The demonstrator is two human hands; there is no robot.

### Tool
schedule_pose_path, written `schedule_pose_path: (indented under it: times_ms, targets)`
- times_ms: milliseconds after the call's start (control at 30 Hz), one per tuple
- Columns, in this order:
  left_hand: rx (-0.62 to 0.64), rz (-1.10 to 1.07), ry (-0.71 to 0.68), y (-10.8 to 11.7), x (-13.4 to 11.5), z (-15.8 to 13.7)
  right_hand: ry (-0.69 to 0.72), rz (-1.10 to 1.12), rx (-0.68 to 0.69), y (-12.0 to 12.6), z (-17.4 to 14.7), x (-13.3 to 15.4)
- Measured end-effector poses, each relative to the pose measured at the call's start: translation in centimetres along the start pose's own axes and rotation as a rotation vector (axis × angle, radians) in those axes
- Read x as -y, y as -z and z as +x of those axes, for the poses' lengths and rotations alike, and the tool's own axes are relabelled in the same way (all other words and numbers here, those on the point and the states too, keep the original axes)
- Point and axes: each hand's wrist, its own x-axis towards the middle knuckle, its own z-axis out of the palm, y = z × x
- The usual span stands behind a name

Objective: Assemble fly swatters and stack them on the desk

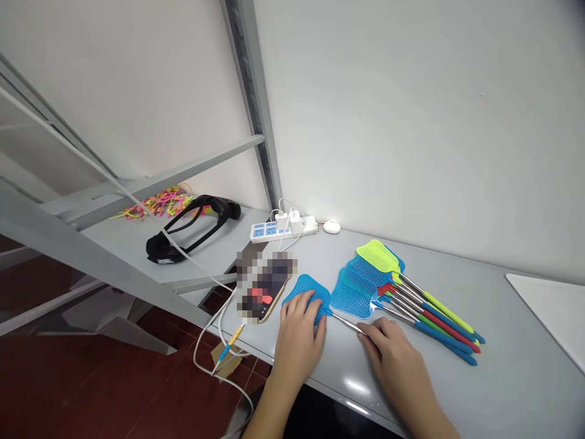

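Note:
A blue fly swatter with a perforated head and a thin metal shaft lies near the front of the grey table. My left hand rests over its head, fingers spread across the mesh and thumb apart, beside the neck. Farther along the shaft, my right hand is closed, pinching it between thumb and fingers; the handle end is hidden under that hand. Just beyond, several fly swatters lie fanned in a pile, with a yellow-green one on top and a blue one nearest my hands.
Left of my hands lies a phone, partly pixelated, with a white cable. A white power strip with plugged-in chargers sits by the wall. Grey metal rack bars rise at left, with a black head strap behind them. A white panel lies right.

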Motion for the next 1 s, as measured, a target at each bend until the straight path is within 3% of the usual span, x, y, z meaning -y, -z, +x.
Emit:
schedule_pose_path:
  times_ms: [200, 600, 1000]
  targets:
    - [-0.004, -0.012, -0.006, -0.1, 0.2, 0.0, 0.047, 0.024, 0.037, 0.4, 0.4, -0.1]
    - [0.002, 0.01, -0.018, 0.0, 0.1, -0.1, -0.003, 0.127, 0.326, 3.1, 2.5, 0.9]
    - [-0.071, 0.057, 0.014, -0.1, 0.2, -0.4, -0.105, 0.445, 0.319, 2.7, 2.0, 1.6]
